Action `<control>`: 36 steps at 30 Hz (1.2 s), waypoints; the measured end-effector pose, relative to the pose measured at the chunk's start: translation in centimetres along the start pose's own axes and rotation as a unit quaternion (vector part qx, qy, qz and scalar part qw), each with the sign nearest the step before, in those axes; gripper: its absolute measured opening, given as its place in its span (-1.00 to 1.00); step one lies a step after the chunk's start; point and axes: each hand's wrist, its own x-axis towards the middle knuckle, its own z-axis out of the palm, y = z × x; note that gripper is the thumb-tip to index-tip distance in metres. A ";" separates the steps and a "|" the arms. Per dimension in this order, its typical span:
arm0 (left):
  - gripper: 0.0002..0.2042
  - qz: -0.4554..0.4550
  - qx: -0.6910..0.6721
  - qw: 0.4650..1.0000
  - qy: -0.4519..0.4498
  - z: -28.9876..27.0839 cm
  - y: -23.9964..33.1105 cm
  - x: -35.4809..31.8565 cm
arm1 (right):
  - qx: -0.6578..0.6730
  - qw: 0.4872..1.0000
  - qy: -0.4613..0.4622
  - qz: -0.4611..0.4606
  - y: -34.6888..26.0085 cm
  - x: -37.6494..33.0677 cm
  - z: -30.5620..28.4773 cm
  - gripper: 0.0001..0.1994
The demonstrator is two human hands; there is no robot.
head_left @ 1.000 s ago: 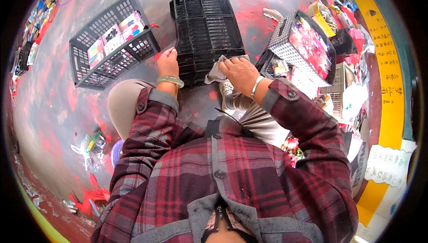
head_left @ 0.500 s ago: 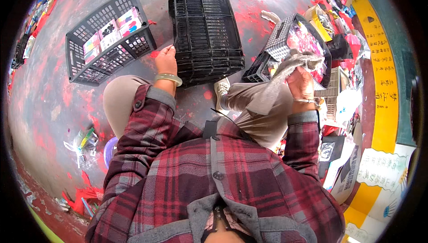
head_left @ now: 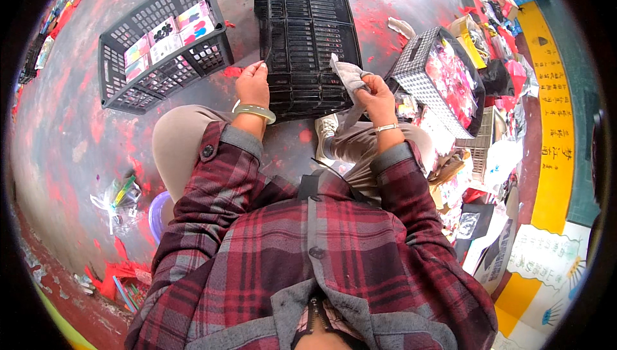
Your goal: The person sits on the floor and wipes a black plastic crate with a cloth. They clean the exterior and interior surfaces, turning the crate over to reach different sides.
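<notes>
A large black slatted plastic crate point(head_left: 308, 35) stands in front of me, its ribbed face turned up. My left hand point(head_left: 252, 88), with a pale bangle at the wrist, is closed at the crate's near left edge, apparently gripping it. A grey cloth point(head_left: 349, 75) is bunched in my right hand point(head_left: 378, 96), whose fingers are closed on it. The cloth lies against the near right side of the crate, and its lower end hangs toward my knee.
A dark perforated basket point(head_left: 164, 48) with colourful packs sits at left. To the right is a grey woven basket point(head_left: 427, 70) of pink-red packets, beside heaped papers and boxes. A purple basin point(head_left: 158, 212) and a clear plastic bag point(head_left: 117, 201) are near my left knee.
My right hand has swung left with the cloth, from above the woven basket to the crate's side. My left hand stays at the crate's edge. The view has shifted slightly.
</notes>
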 end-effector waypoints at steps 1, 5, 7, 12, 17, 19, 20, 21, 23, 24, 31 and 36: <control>-0.80 -0.005 0.002 1.000 0.005 -0.1 0.0 -0.1 | -0.014 1.000 -0.015 0.018 -0.1 0.3 -0.4 -0.80; -0.81 -0.021 -0.004 1.000 0.007 0.1 0.2 -0.3 | -0.097 0.984 0.092 -0.117 -5.4 0.5 -0.5 -0.85; -0.81 -0.005 0.004 1.000 0.008 0.1 0.1 -0.4 | -0.132 0.983 0.072 -0.105 -6.5 0.3 -0.3 -0.83; -0.81 0.000 0.008 1.000 0.005 0.0 -0.6 0.2 | -0.195 0.977 -0.085 -0.028 -9.4 -0.7 0.7 -0.65; -0.82 0.008 0.009 1.000 0.009 -0.2 -0.7 0.3 | -0.285 0.935 -0.070 -0.199 -7.7 -0.3 2.3 -0.62; -0.82 0.008 0.018 1.000 0.011 0.0 -0.2 0.2 | -0.238 0.932 -0.053 -0.267 -6.2 -0.2 2.6 -0.77; -0.82 0.010 0.037 0.999 0.013 0.2 0.2 0.0 | -0.154 0.957 -0.047 -0.241 -4.9 0.1 2.5 -0.79; -0.82 0.011 0.055 0.998 0.016 0.2 0.3 -0.2 | -0.069 0.974 -0.043 -0.214 -3.7 0.5 2.2 -0.81; -0.81 0.009 0.022 1.000 0.013 0.4 0.1 -0.3 | 0.083 0.982 -0.049 -0.164 -2.4 0.9 1.2 -0.86; -0.81 0.005 0.008 1.000 0.014 0.3 -0.2 0.0 | 0.159 0.984 -0.072 -0.027 -5.3 0.4 0.4 -0.87; -0.80 0.038 0.059 0.997 0.021 0.3 0.1 -0.2 | 0.087 0.965 -0.239 0.061 -6.1 1.0 -0.6 -0.91; -0.80 0.005 0.010 1.000 0.011 0.3 -0.6 0.2 | -0.155 0.948 -0.260 -0.099 -6.5 0.8 1.1 -0.85</control>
